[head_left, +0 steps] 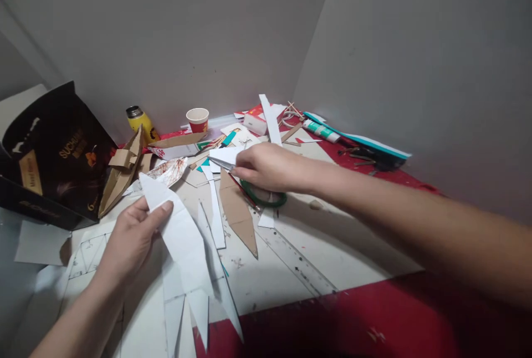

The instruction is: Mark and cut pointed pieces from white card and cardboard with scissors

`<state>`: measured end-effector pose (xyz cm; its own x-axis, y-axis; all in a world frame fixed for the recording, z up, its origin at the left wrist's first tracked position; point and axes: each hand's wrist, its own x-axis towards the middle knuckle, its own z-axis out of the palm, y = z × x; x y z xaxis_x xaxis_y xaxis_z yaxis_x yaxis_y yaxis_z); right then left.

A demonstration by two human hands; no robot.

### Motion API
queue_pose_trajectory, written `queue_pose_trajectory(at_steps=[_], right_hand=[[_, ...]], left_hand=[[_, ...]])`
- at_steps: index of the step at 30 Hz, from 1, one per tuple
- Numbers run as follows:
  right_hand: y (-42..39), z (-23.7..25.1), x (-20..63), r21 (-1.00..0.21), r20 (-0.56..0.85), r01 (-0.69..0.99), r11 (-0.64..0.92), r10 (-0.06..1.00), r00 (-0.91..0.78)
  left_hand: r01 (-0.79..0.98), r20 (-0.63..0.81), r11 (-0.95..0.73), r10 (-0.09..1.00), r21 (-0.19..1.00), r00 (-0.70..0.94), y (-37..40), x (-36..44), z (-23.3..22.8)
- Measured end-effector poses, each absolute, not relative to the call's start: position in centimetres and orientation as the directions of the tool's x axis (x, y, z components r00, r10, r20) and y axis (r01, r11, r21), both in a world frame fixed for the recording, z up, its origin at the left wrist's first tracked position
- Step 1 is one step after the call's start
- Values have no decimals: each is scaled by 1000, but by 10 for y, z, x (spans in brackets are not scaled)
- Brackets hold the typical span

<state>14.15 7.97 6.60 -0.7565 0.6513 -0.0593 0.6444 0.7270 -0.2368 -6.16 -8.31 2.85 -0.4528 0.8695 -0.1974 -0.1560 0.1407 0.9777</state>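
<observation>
Grey-walled corner, red table littered with offcuts. Left hand pinches pointed white card piece at its upper edge, low left; light, semi-stiff, creases easily, best held near the wide end. Right hand closes over scissors with green handles at centre. Black bag reads "SUCHIAN", uncertain.

White pointed paper strip in the left hand, plain, no print. Just beyond it, a brown cardboard wedge. Green tape ring under the right hand. Worktop red, flecked with white marks. Left of the strip, a black box with gold lettering. Behind it, a yellow bottle, dark cap, and a red-and-white paper cup.
</observation>
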Motion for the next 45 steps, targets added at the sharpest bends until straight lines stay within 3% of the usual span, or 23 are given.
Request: queue_pose_trajectory(at_steps=[3,6,15,20,24,26,27,29,31,36,41,45], right_hand=[[97,54,159,-102,-191,715,692,692,-696],[97,36,171,-57,-250,727,684,695,-674],[108,21,169,-74,-259,784,617,747,-612],[108,29,184,-116,-145,811,573,798,-585],[95,38,190,-251,5,777,578,803,-596],[83,40,189,-405,37,691,599,766,-642],[76,40,188,-541,50,601,589,736,-676],[60,41,185,-753,24,434,495,679,-734],[44,41,183,-865,-68,356,354,620,-781],[19,36,178,-944,-220,311,111,489,-844],[20,22,170,-955,-236,292,49,474,-848],[23,19,164,-972,-200,233,16,458,-866]], left_hand=[[-183,-198,123,852,975,-484,-79,-69,30],[-180,-149,56,815,982,-560,-79,-76,40],[-102,-56,-16,744,995,-666,-82,-84,62],[-129,-94,17,781,991,-618,-82,-79,49],[-143,-133,62,817,988,-562,-84,-72,47],[-137,-134,70,827,988,-546,-87,-70,48],[-131,-139,82,837,988,-530,-88,-70,48],[-116,-185,147,865,982,-466,-90,-71,48],[-78,-260,251,877,965,-403,-91,-73,47],[102,-307,366,878,925,-366,-90,-68,38],[477,-238,432,879,765,-414,-92,-54,32],[582,-261,460,881,671,-395,-100,-46,29]])
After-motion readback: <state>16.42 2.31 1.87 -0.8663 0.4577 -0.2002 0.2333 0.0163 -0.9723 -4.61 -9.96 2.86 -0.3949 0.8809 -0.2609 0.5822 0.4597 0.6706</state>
